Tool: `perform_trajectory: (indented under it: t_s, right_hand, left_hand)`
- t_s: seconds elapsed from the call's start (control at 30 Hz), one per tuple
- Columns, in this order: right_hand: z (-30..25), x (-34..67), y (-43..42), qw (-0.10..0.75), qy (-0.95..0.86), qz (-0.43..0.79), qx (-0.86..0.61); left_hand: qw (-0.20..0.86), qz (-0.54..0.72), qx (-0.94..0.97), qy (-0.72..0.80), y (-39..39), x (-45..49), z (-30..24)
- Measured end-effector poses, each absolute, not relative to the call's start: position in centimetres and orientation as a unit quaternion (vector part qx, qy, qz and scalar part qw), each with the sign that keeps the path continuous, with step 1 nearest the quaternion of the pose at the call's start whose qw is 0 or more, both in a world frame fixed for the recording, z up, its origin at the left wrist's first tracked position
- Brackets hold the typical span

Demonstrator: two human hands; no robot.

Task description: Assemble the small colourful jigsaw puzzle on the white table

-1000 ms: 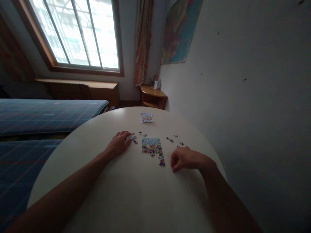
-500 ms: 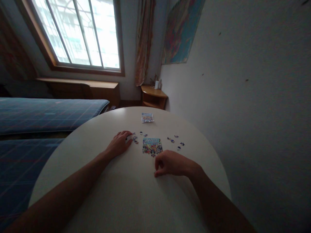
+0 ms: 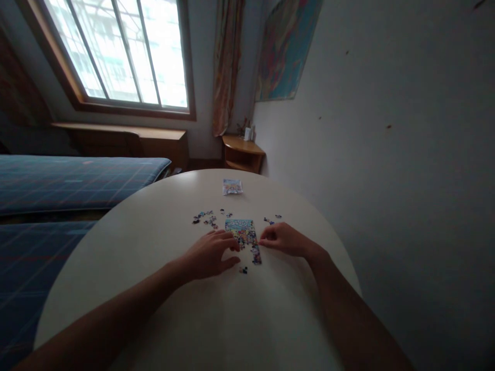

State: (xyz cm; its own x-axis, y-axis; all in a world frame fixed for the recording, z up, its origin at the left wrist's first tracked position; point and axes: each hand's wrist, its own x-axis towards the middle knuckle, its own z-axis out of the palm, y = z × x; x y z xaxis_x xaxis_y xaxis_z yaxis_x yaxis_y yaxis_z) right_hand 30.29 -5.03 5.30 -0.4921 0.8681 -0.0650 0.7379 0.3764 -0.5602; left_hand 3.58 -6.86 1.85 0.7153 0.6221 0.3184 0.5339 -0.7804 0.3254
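A partly assembled jigsaw puzzle [image 3: 240, 225] lies flat on the white table, with a strip of joined pieces reaching down from its right side. My left hand [image 3: 212, 253] is open over the puzzle's lower left corner, its thumb and fingers apart. Just beyond the thumb lies a small loose puzzle piece [image 3: 243, 269]. My right hand [image 3: 285, 239] is closed at the puzzle's right edge, fingers curled and thumb and fingertips together. Whatever those fingertips may hold is too small to make out.
Loose pieces [image 3: 209, 219] are scattered left of the puzzle, and a few more pieces [image 3: 268, 220] lie beyond my right hand. A small picture packet [image 3: 232, 187] rests farther back on the round table [image 3: 162, 314]. A bed [image 3: 85, 180] stands left, a wall right.
My left hand has moved right and nearer, from the loose pieces to the puzzle. My right hand has moved up and right, uncovering the puzzle's lower right strip and a loose piece.
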Motion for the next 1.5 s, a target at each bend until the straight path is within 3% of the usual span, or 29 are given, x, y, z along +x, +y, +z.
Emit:
perform_trajectory:
  t_s: [0.37,1.17,1.5]
  right_hand:
    - [4.8,29.8,-5.3,0.095,-0.822,0.34,-0.447]
    - [4.4,29.6,-5.3,0.076,-0.815,0.364,-0.445]
    - [4.3,29.5,-5.4,0.081,-0.816,0.356,-0.448]
  left_hand:
    - [0.182,0.17,0.922,0.296,-8.0,5.3,1.5]
    - [0.124,0.247,0.912,0.303,-7.8,7.0,0.1]
    - [-0.024,0.198,0.957,0.21,-7.8,6.6,0.5]
